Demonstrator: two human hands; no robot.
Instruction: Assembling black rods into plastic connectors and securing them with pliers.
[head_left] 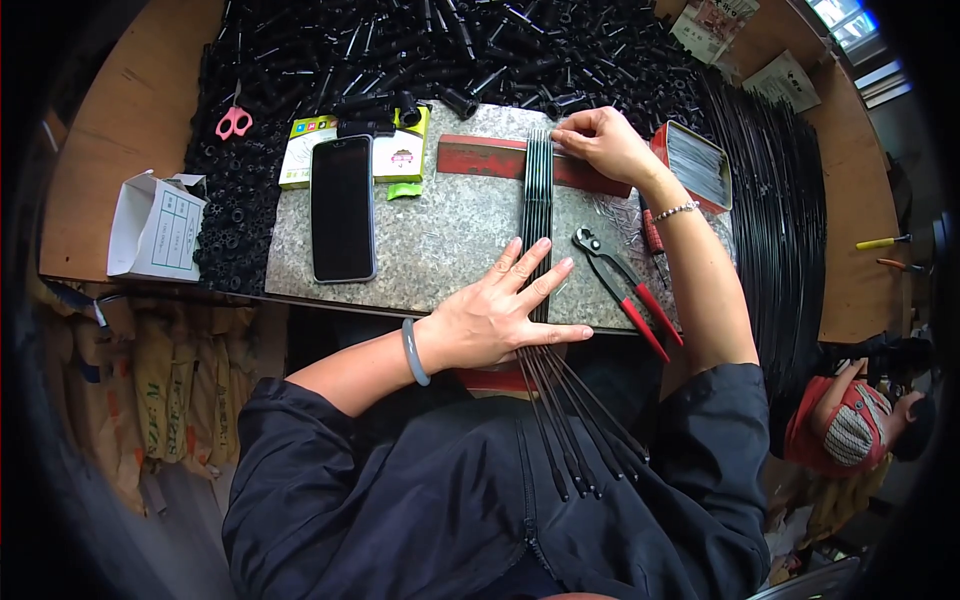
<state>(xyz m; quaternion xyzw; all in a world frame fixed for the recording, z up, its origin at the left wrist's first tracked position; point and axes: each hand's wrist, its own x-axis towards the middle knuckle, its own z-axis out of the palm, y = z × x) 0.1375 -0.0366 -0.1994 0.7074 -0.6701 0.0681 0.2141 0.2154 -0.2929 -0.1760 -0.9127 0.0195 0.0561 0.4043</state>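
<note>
A row of thin black rods [537, 205] lies side by side across a red metal bar [480, 157] on the speckled work board [430, 240]. Over the rods my left hand [490, 310] rests flat with its fingers spread. Below that hand the rods fan out toward my lap, ending in thicker black tips. At their far ends my right hand [608, 145] is closed in a pinch; whatever its fingertips hold is too small to make out. Red-handled pincers [612, 268] lie right of the rods. Beyond them, small metal pins [622, 212] are scattered on the board.
An open box of thin metal pins [697, 168] stands at right, beside a long stack of black rods [775, 210]. Left are a phone [342, 210], a yellow-green box [300, 155], pink scissors [234, 122] and a white carton [158, 228]. Black parts [480, 45] heap behind. Another person [845, 425] is at far right.
</note>
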